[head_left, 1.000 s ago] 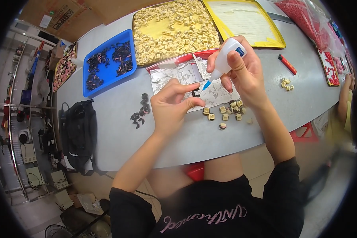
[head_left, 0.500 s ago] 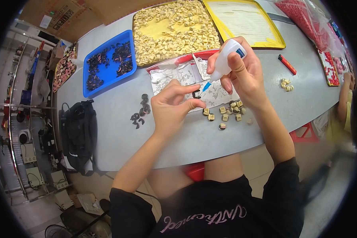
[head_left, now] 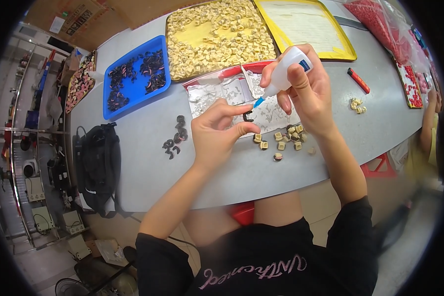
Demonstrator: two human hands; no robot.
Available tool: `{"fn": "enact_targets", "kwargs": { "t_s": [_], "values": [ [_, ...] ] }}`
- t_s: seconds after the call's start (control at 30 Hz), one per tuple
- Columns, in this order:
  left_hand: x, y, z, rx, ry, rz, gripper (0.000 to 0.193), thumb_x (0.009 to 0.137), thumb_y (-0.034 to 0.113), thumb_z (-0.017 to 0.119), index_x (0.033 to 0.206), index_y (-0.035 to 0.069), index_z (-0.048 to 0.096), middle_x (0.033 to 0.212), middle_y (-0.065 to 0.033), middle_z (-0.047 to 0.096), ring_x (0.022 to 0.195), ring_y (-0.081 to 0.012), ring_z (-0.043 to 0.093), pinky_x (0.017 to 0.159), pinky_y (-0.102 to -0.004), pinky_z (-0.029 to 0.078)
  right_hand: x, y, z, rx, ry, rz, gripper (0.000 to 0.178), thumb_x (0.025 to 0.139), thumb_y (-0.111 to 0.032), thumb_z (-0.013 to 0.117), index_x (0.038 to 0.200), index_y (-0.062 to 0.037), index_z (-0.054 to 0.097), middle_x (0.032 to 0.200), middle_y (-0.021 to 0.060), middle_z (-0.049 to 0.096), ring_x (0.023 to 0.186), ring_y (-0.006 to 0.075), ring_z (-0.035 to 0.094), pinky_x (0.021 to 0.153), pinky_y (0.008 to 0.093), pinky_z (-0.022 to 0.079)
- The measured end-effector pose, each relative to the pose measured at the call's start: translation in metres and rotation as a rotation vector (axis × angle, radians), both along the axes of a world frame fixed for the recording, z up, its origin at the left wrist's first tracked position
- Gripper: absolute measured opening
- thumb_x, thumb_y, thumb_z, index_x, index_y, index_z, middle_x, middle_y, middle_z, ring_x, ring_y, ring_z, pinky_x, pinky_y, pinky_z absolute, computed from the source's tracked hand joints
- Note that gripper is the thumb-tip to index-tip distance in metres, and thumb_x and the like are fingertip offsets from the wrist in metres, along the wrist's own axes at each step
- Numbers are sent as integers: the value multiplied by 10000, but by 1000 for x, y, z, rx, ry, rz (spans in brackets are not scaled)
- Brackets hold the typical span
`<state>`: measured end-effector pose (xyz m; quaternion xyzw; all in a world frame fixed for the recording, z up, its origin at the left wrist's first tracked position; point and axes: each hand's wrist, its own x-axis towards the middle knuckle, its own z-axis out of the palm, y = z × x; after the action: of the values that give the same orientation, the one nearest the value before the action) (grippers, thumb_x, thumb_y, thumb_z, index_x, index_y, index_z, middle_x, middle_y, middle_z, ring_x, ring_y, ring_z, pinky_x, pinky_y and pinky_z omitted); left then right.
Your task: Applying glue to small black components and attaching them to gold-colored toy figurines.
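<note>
Above frame centre, the right hand (head_left: 312, 96) grips a bottle (head_left: 285, 73) whose blue nozzle (head_left: 259, 102) now sits higher, near the top of the black C-shaped piece (head_left: 245, 117) the left hand (head_left: 214, 132) pinches, seemingly reaching another spot.

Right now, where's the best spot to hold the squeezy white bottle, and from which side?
Probably around the wide body of the bottle, coming from the right, as the right hand does. It tilts, and its narrow blue tip points down-left toward the black C-shaped piece, so that grip should leave the tip clear.
</note>
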<state>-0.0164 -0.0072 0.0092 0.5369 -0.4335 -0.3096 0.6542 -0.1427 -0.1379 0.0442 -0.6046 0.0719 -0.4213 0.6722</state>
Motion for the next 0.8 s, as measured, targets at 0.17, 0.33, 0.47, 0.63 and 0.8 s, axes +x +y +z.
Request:
{"fn": "enact_targets", "kwargs": {
  "t_s": [0.17, 0.33, 0.47, 0.63, 0.8],
  "values": [
    [2, -1, -2, 39, -32, 9, 341, 635, 37, 811, 954, 15, 691, 721, 17, 493, 676, -53, 441, 594, -194, 363, 0, -2, -1, -8, 8, -2, 315, 939, -295, 519, 1011, -14, 395, 825, 156, 637, 431, 69, 445, 427, 177, 358],
    [0, -2, -3, 2, -2, 11, 330, 640, 40, 810, 949, 22, 694, 715, 22, 495, 652, -46, 417, 553, -196, 325, -1, -1, -1, -16, 18, -13, 313, 940, -290, 519, 1010, -13, 391, 825, 157, 638, 432, 67, 441, 424, 175, 354],
    [1, -1, -2, 44, -18, 20, 325, 641, 41, 810, 945, 23, 695, 707, 25, 492, 641, -43, 409, 550, -191, 320, -1, -2, -2, -22, 9, -17, 312, 942, -287, 515, 1014, -11, 389, 824, 156, 637, 432, 63, 434, 419, 174, 347],
    [0, -1, -2, 50, -22, 31, 334, 635, 66, 818, 944, 29, 698, 690, 34, 476, 623, -39, 383, 538, -191, 295, -2, -2, 1, -22, 20, -17, 309, 944, -287, 512, 1012, -12, 388, 819, 153, 635, 431, 59, 427, 416, 172, 339],
    [2, -1, -3, 59, -31, 40, 343, 628, 88, 825, 942, 31, 700, 677, 43, 453, 608, -40, 349, 529, -197, 273, -1, -2, 2, -20, 19, -22, 324, 940, -300, 518, 1010, -13, 384, 816, 153, 633, 428, 53, 409, 413, 168, 331]
  ]
}}
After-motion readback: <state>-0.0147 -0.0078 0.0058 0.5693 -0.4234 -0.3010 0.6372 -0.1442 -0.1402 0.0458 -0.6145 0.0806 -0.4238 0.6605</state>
